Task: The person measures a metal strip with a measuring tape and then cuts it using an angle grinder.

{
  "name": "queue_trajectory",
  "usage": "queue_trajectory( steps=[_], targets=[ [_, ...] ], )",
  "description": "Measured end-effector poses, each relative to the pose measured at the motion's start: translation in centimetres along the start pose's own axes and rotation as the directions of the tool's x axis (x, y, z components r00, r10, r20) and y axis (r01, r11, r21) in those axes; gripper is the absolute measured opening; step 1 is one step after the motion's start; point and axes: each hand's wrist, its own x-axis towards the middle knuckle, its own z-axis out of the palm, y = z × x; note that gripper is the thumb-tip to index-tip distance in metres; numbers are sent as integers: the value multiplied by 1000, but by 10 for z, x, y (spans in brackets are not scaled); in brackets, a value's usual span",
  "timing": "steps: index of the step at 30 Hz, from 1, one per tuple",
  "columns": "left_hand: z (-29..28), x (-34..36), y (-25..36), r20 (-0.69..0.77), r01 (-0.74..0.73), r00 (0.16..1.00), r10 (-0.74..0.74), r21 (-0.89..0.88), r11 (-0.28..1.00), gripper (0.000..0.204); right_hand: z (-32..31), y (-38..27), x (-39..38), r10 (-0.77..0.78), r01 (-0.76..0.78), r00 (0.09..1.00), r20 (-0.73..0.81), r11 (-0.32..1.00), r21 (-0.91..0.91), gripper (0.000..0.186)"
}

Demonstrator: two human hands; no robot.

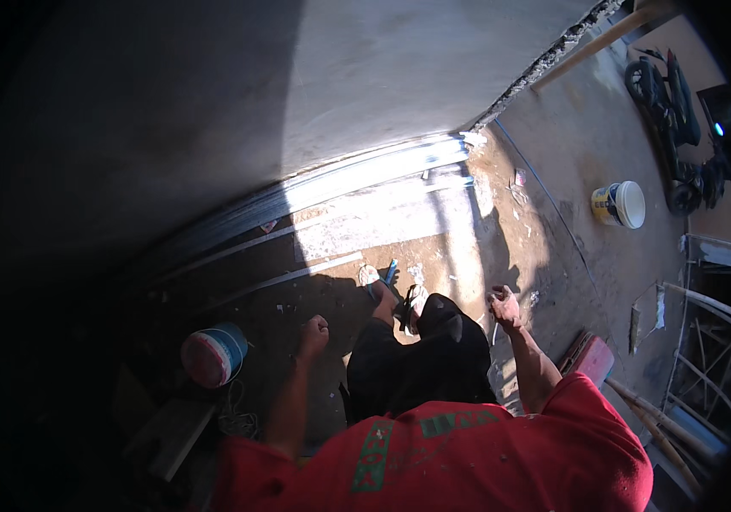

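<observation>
My left hand [314,334] hangs at my left side in shade, fingers curled closed; whether it holds anything is hidden. My right hand [504,307], dusty and in sunlight, is also curled at my right side, its contents too small to make out. Between them are my dark-trousered legs and two feet in light footwear [415,303]. A small blue object [392,271] lies beside my forward foot. A blue bucket with a reddish top [214,357] stands left of my left hand.
Long metal profiles [374,166] lie along the wall [382,68] ahead. A white bucket [618,205] stands right, near a motorbike [672,119]. A red object [585,354] and poles [655,418] lie at my lower right. Boards [179,435] and coiled cord [236,420] lie lower left.
</observation>
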Motion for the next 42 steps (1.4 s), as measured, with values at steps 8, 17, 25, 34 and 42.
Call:
queue_trajectory(
  steps=[8, 17, 25, 34, 42],
  targets=[
    [-31, 95, 20, -86, 34, 996, -32, 22, 999, 16, 76, -88, 61, 149, -158, 969, 196, 987, 28, 50],
    [43, 220, -48, -131, -26, 991, 22, -24, 999, 16, 212, -101, 231, -288, 425, 846, 449, 872, -242, 40],
    [71, 416, -59, -199, -41, 966, 165, 514, 857, 38, 333, -100, 422, -528, 710, 684, 503, 327, -623, 56],
    [84, 576, -91, -397, -58, 806, 438, 685, 726, 40, 399, -149, 556, -652, 650, 442, 616, -241, -721, 47],
    [90, 620, -134, -300, -22, 875, 380, 759, 651, 39, 428, -148, 578, -508, 674, 421, 751, -379, -634, 48]
  ],
)
